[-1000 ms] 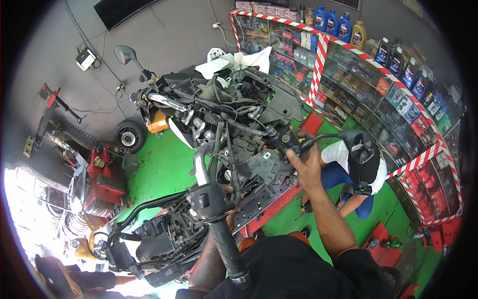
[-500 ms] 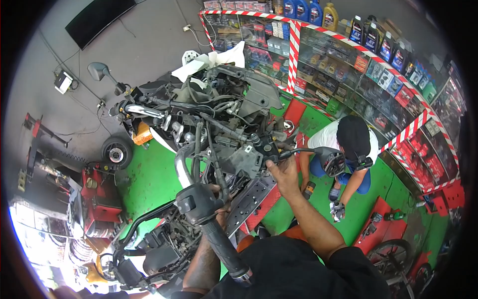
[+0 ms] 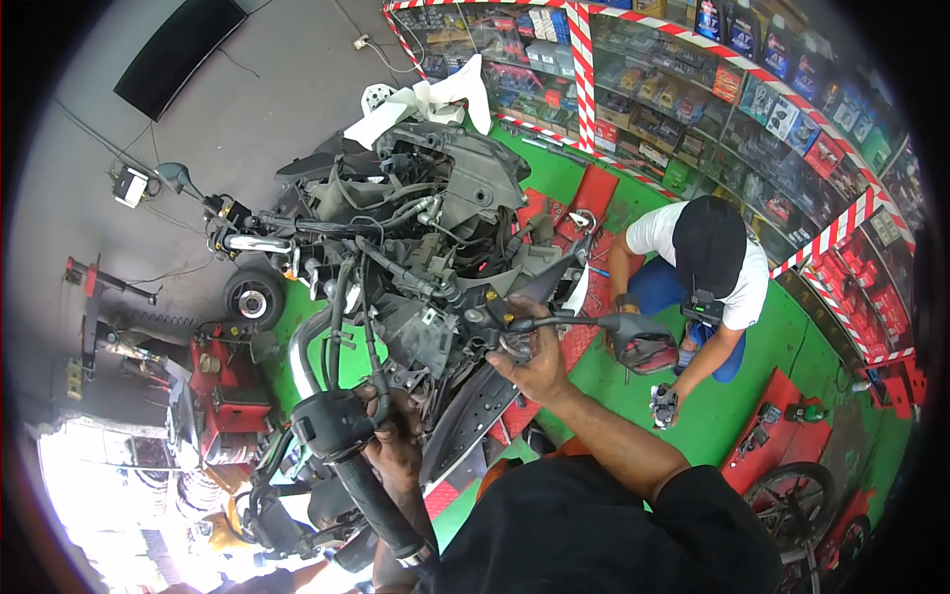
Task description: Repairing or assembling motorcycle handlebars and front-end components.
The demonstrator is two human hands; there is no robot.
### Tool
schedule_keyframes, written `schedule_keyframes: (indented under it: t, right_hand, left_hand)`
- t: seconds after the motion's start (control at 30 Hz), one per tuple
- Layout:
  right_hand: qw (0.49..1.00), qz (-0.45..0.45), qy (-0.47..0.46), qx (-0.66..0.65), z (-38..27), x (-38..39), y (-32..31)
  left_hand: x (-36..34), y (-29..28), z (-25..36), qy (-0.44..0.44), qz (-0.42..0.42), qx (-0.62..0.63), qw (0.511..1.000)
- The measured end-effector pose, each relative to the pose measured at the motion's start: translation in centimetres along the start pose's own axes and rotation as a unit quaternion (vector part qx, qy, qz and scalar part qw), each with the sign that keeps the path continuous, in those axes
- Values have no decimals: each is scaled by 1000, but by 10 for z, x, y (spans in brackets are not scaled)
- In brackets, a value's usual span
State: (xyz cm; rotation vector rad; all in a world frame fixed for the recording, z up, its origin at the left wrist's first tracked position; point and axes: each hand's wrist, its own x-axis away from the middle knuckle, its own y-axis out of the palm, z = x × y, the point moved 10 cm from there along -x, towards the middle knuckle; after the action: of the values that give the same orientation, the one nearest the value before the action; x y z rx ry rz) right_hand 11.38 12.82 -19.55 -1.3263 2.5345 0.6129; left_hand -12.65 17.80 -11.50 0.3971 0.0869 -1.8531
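A partly stripped motorcycle (image 3: 416, 238) stands before me, its wiring and hoses exposed. My right hand (image 3: 534, 361) is closed around a black bracket (image 3: 485, 319) at the base of the stem of a mirror (image 3: 643, 344). Below the handlebar switch housing (image 3: 332, 424), my left hand (image 3: 396, 441) has its fingers curled in among black cables (image 3: 371, 346). The handlebar and cables partly cover those fingers, so what they grip cannot be made out. A black handlebar grip (image 3: 381, 505) runs across my left forearm.
To the right a co-worker (image 3: 693, 287) crouches, holding a small metal part (image 3: 663, 406). Glass display shelves (image 3: 673, 109) with striped edging curve along the back. A red toolbox stand (image 3: 230, 401) and a wheel (image 3: 252, 299) are at left; a red board (image 3: 777, 431) with tools lies at right.
The handlebar grip and switch housing have shifted left and down in view. My left hand shows more now, beside the cables. My right hand stays at the mirror bracket, slightly left and lower.
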Motion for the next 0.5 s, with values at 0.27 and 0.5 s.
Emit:
schedule_keyframes:
  t: [0.27,0.5]
  right_hand:
    - [993,-65,-98,31,-17,19,9]
    - [959,-6,146,-243,32,18,2]
  left_hand:
    - [3,4,0,20,44,12,999]
    - [11,5,5,14,84,8,996]
